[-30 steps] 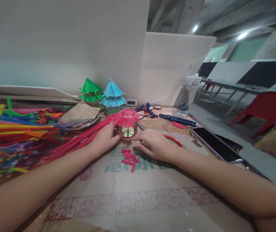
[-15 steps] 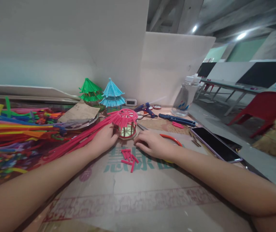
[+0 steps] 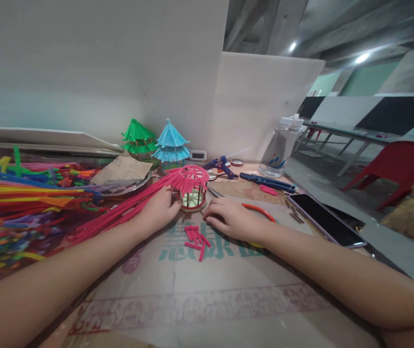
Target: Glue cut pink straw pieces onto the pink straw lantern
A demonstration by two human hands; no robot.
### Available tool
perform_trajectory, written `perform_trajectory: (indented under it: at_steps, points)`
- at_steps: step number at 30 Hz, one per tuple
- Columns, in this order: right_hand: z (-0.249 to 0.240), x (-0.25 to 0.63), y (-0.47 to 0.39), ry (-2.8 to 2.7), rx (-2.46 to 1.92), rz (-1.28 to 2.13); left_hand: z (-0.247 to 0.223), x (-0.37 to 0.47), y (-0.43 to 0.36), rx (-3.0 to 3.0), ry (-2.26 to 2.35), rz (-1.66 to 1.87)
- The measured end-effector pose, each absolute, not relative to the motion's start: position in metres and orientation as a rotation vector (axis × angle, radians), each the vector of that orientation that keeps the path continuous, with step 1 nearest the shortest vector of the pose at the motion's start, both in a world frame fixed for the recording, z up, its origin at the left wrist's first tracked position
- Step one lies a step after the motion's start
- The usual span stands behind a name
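Observation:
A small round pavilion model (image 3: 193, 195) stands in front of me, with a pink pipe-cleaner roof, brown posts and a pale base. My left hand (image 3: 160, 210) rests at its left side, thumb and fingers apart near the base; some fingertips are hidden, and I cannot tell whether they touch it. Long pink pipe cleaners (image 3: 120, 215) lie beside and under this hand. My right hand (image 3: 230, 218) rests on the board right of the model, its fingers loosely bent around nothing. Beneath it lies a tool with an orange handle (image 3: 259, 209), partly covered. Short pink pieces (image 3: 196, 239) lie between my wrists.
Coloured pipe cleaners (image 3: 36, 198) heap at the left. Green (image 3: 137, 137) and blue (image 3: 171, 142) tiered pavilion models stand behind, beside a glue gun (image 3: 223, 166). Rightward are a blue long-handled tool (image 3: 268, 182), a water bottle (image 3: 278, 147) and a phone (image 3: 326, 220).
The whole view has shifted slightly, so everything sits a little lower and further right. Both hands keep their places beside the pavilion model.

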State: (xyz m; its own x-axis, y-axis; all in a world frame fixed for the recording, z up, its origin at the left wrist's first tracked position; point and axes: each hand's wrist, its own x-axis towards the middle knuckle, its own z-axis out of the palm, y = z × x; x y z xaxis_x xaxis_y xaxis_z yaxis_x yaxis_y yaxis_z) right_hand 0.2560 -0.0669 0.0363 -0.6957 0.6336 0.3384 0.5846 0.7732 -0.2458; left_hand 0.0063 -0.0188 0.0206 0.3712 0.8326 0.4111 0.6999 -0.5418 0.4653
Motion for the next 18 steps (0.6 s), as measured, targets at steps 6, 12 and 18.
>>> perform_trajectory:
  at_steps: [6,12,18]
  points:
    - [0.0366,0.2559,-0.0661,-2.565,-0.938,0.169,0.0251,0.0096,-0.0221,2.406,1.28,0.915]
    - [0.0361,0.257,-0.0669,-2.571,-0.94,0.161,0.0228,0.009,-0.0202,2.351,1.345,0.929]
    - [0.0371,0.2563,-0.0677,-2.572,-0.933,0.156,0.0208,0.0072,-0.0187,2.305,1.2,0.959]
